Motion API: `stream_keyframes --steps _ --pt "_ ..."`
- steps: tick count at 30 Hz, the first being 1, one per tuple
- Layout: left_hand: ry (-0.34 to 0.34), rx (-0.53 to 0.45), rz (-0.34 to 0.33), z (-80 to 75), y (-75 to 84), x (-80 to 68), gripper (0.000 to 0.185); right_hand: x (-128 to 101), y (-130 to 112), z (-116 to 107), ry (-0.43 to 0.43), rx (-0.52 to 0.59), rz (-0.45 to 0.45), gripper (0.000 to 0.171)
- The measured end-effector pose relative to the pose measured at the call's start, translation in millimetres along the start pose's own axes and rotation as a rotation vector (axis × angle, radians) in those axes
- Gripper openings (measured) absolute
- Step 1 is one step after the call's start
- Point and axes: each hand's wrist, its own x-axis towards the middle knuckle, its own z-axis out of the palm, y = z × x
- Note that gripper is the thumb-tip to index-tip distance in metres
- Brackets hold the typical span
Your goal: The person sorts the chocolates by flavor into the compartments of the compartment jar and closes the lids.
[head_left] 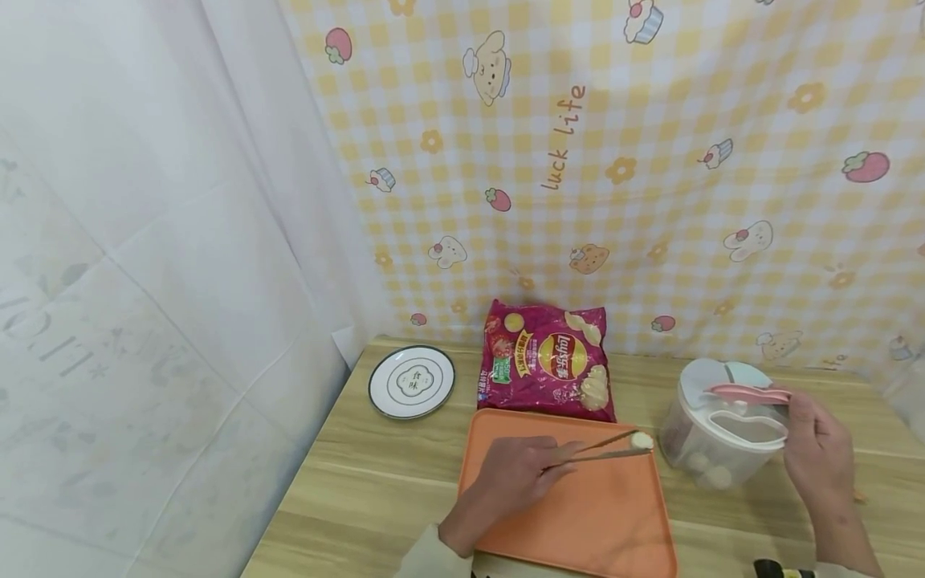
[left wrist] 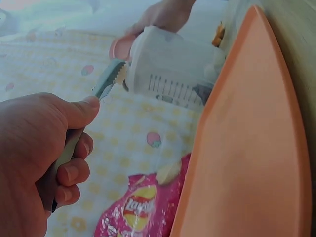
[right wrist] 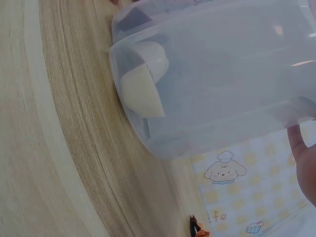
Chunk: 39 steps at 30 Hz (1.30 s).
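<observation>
Over the orange tray (head_left: pixel 578 514), left hand (head_left: pixel 509 478) in a closed grip on tongs (head_left: pixel 603 448), a pale round dumpling (head_left: pixel 641 439) pinched at the tips, not yet set down. To the right, right hand (head_left: pixel 817 445) gripping the pink lid (head_left: pixel 747 393) of a clear container (head_left: pixel 711 441), tilted toward the tray, more pale pieces (right wrist: pixel 143 84) inside. Tray bare as yet: apparently an early stage, most pieces left to move. Behind, on the counter (head_left: pixel 376 482), a chip bag (head_left: pixel 549 361) and a white plate (head_left: pixel 412 382).
</observation>
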Motion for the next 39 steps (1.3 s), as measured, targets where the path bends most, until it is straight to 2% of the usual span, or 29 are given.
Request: stream_keyframes --steps 7,13,18,21,24,28,39 --pt "-0.002 0.063 0.028 9.8 18.5 22.0 0.036 -0.2 2.9 -1.6 -0.023 -0.003 -0.001 0.036" --pt "-0.077 0.099 0.055 24.4 33.2 41.2 0.036 -2.5 6.8 -6.7 -0.021 -0.009 0.01 0.035" --pt "-0.138 0.055 0.03 29.4 44.2 57.5 0.037 -1.6 6.3 -6.2 -0.023 -0.004 -0.002 0.037" --pt "-0.146 0.071 0.03 31.6 50.1 67.4 0.038 -1.1 5.4 -5.6 -0.02 0.003 0.001 0.036" --pt "-0.124 0.104 0.042 35.2 53.4 75.0 0.039 -0.4 4.4 -5.2 -0.022 0.005 0.009 0.035" --pt "-0.101 0.118 0.045 41.5 53.9 80.6 0.038 0.7 4.1 -4.4 -0.028 -0.004 0.016 0.036" --pt "-0.106 0.114 -0.028 50.8 54.5 85.1 0.038 1.5 1.5 -0.8 -0.02 0.006 0.013 0.036"
